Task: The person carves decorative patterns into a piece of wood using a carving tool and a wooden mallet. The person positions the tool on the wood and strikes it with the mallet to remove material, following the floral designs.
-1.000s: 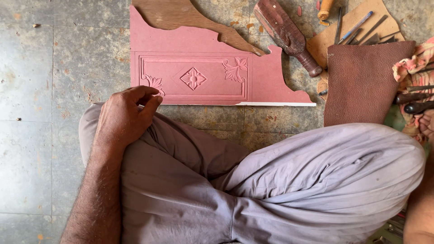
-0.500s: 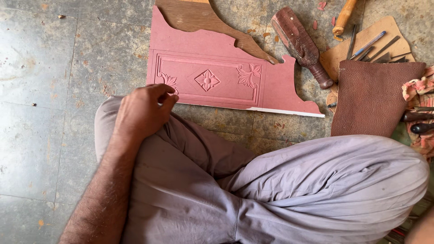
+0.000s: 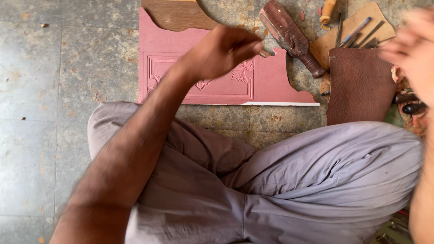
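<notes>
The left hand (image 3: 221,52) hangs over the carved pink panel (image 3: 271,77), fingers curled together, empty. The right hand (image 3: 413,49) is blurred above the brown leather sheet (image 3: 359,86); its grip is unclear.

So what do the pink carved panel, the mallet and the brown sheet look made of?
Pink carved panel: likely board or wood painted matte pink, pale at its cut edge. Mallet: dark wood, worn and scuffed. Brown sheet: seemingly leather, with a pebbled grain. The left hand hovers over the panel.

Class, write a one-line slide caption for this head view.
Seated cross-legged, left hand raised over a carved pink panel, wooden mallet nearby, right hand blurred.
</notes>
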